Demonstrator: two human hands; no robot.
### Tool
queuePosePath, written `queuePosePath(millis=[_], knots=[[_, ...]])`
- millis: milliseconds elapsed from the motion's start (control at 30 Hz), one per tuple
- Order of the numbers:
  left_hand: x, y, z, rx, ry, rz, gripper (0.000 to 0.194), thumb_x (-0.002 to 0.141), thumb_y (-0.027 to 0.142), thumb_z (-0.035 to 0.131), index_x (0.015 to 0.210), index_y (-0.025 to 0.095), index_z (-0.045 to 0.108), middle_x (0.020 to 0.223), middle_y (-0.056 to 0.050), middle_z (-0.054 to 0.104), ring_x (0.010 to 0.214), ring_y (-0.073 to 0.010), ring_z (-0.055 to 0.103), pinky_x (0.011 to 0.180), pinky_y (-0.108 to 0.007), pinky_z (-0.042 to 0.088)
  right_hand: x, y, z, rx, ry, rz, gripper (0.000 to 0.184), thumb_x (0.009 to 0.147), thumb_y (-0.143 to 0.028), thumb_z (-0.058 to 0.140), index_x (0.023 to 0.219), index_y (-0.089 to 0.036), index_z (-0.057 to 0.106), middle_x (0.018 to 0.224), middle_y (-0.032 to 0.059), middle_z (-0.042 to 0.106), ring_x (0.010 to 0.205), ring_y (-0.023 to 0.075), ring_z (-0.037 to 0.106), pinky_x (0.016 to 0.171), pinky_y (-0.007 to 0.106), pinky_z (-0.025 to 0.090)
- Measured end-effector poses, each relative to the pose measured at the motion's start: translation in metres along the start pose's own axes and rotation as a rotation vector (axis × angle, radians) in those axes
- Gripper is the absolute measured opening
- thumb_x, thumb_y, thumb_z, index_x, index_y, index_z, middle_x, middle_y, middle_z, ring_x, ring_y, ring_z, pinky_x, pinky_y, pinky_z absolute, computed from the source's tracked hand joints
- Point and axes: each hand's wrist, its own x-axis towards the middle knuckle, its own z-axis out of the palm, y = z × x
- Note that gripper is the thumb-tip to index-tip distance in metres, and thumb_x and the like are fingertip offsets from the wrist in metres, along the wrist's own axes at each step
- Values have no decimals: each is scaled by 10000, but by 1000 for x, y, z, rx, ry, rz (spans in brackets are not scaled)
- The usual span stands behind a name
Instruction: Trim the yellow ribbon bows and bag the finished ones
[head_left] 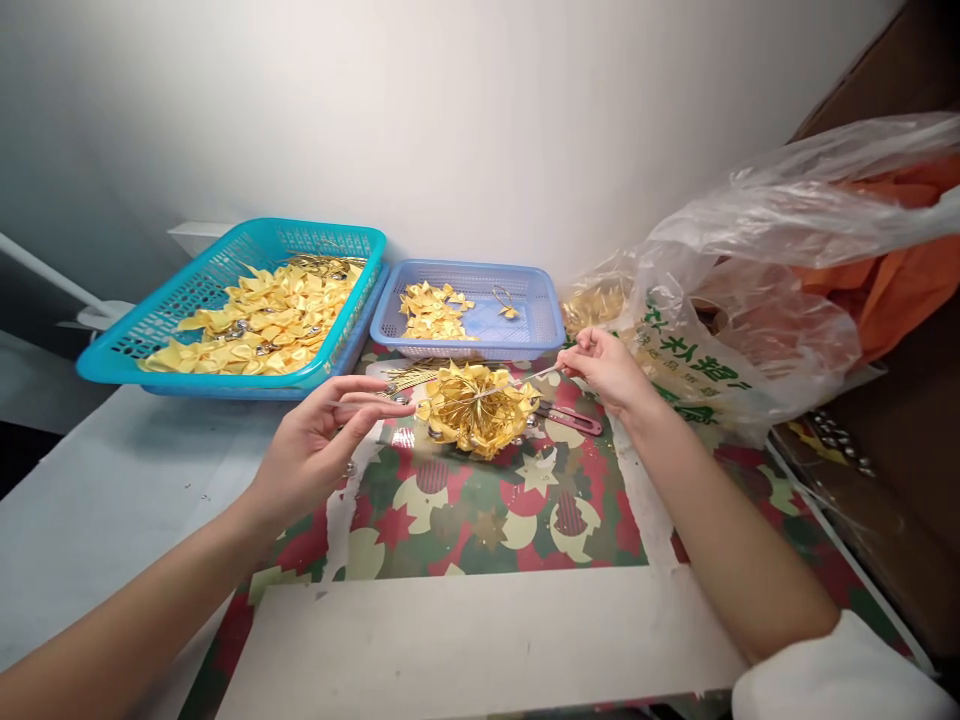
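Observation:
A round bunch of yellow ribbon bows [517, 410] with small silvery bells hangs just above the patterned table cover. Gold wire loops gather at its middle, where a thin white cord goes round them. To the right of the bunch, my right hand [600, 370] pinches one end of the cord, which runs taut to the middle. My left hand [322, 435] is on the other side, its thumb and fingers closed on what looks like the cord's other end. Its fingertips are close to the bows; whether they touch them I cannot tell.
A turquoise basket [97, 372] heaped with yellow bows stands at the left. Behind the bunch sits a blue basket [551, 335] with fewer bows. Pink-handled thread snips [581, 420] lie beside the bunch. A clear plastic bag [697, 360] bulges at the right. White card [465, 640] covers the front.

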Motion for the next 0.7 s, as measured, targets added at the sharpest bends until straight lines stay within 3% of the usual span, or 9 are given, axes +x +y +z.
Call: queuePosePath(millis=[100,200,433,700], knots=[[-5,2,-1,-203,77,-132,160,944,355,560,1054,239,554,956,-54,785,1024,-253,716,892,-426,579,-1,-3,0,3,2,-30,480,565,-261,756,706,-244,297,580,-65,602,563,102,575,540,219,419],[-11,3,-2,-271,117,-161,156,934,349,583,1057,256,558,951,-25,787,1022,-245,717,950,-453,557,-3,-2,4,12,12,-62,507,580,-290,769,723,-248,285,571,-74,596,537,93,553,545,220,415],[-25,-4,-8,-184,129,-154,160,923,349,592,1052,278,529,907,14,784,994,-250,718,879,-417,554,-9,5,29,10,-20,-41,375,649,-281,719,732,-238,356,602,-60,637,599,107,633,613,228,476],[-12,-8,-12,-27,50,-106,215,924,395,573,1096,267,553,1009,1,771,990,-245,697,731,-319,556,-9,1,44,-29,-78,-19,262,702,-224,696,781,-218,446,680,-27,686,629,116,653,654,251,511]])
